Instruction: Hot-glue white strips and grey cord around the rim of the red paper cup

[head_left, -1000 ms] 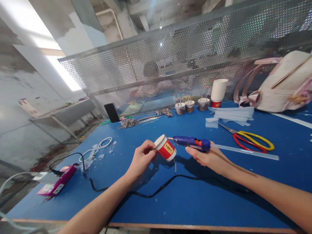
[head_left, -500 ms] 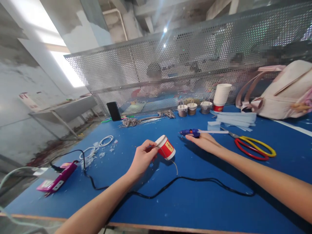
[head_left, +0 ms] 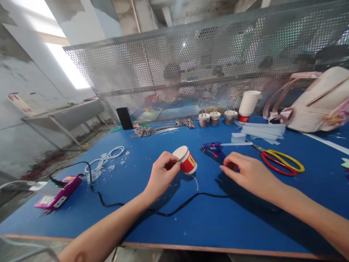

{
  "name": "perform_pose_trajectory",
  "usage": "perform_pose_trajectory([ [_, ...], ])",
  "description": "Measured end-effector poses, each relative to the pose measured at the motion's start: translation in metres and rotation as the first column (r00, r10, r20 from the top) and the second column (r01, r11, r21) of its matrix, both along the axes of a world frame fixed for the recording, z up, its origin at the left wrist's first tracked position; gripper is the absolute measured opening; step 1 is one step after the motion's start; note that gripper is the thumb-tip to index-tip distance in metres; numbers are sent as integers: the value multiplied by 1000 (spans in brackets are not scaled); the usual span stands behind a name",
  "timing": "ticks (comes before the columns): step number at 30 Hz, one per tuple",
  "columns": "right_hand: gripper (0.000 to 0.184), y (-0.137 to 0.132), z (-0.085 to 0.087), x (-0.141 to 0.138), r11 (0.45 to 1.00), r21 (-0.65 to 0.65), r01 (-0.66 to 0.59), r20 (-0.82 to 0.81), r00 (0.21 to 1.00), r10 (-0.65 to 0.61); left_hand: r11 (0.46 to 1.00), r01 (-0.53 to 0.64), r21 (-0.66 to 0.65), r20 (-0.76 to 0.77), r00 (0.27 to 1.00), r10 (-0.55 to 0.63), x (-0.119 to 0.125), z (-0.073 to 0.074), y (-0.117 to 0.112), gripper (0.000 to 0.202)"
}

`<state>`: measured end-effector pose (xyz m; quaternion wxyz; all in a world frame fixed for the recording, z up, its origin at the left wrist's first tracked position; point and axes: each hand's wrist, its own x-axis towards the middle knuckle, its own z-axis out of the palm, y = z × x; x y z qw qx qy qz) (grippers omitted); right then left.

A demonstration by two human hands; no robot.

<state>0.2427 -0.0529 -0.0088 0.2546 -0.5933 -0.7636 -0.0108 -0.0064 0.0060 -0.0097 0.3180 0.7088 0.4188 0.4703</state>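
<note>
My left hand (head_left: 164,173) is closed at the rim of a small red and white paper cup (head_left: 188,162), thumb and fingers pinched together. The cup is tilted above the table, its base toward the right. A thin grey-brown cord (head_left: 196,183) dangles below it, and a strand shows near my fingertips. To the right is a blue hot glue gun (head_left: 212,146) with a white glue stick sticking out of its back. My right hand (head_left: 248,173) has its fingers curled about the lower end of the gun's handle, partly hiding it.
A black cable (head_left: 174,211) crosses the blue table (head_left: 152,233) to a purple power strip (head_left: 58,194). Scissors (head_left: 280,162) and pale strips (head_left: 263,131) lie right. Cord bundles (head_left: 143,131), a phone (head_left: 124,118), stacked cups (head_left: 249,103) and a backpack (head_left: 311,105) stand behind.
My right hand has slid down and right, from the body of the glue gun to the end of its handle. The left hand still holds the cup, slightly turned. The view has shifted a little.
</note>
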Motion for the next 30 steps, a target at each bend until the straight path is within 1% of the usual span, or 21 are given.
perform_pose_trajectory([
  [2, 17, -2, 3, -25, 976, 103, -193, -25, 980, 196, 1000, 5, 28, -6, 1000, -5, 1, 1, -3, 9],
  [3, 16, 1, 3, -38, 958, 145, -249, -19, 967, 254, 999, 8, 36, -10, 1000, -7, 2, 1, -5, 9],
  [4, 16, 4, 3, -50, 943, 187, -277, -10, 959, 283, 999, 11, 42, -15, 1000, -10, 2, 2, -6, 10],
  [5, 16, 9, 2, -61, 931, 228, -287, 7, 956, 293, 999, 13, 45, -22, 1000, -12, 3, 2, -7, 10],
  [7, 17, 18, 0, -77, 913, 310, -266, 46, 963, 266, 999, 12, 47, -35, 999, -11, 2, 2, -8, 11],
  [9, 17, 26, -3, -85, 899, 364, -245, 75, 969, 234, 999, 8, 39, -48, 999, -6, 2, 2, -8, 12],
  [12, 20, 32, -4, -85, 893, 381, -238, 70, 971, 229, 1000, -1, 27, -69, 998, 3, 1, 1, -6, 13],
  [18, 18, 31, -2, -82, 904, 381, -194, -51, 972, 230, 998, 29, 63, -91, 996, -23, 1, 1, -7, 13],
  [22, 10, 29, -5, -81, 929, 310, -201, -105, 964, 243, 996, 34, 83, -102, 994, -25, 2, 0, -8, 12],
  [24, 8, 28, -6, -79, 923, 311, -226, -62, 964, 257, 996, 38, 81, -108, 994, -29, 2, -1, -8, 12],
  [28, 21, 28, -4, -74, 873, 397, -283, 145, 959, 245, 995, 56, 81, -111, 993, -46, 1, -2, -7, 10],
  [30, 24, 27, -1, -73, 865, 415, -283, 194, 956, 219, 994, 61, 88, -115, 992, -50, 2, -2, -7, 10],
])
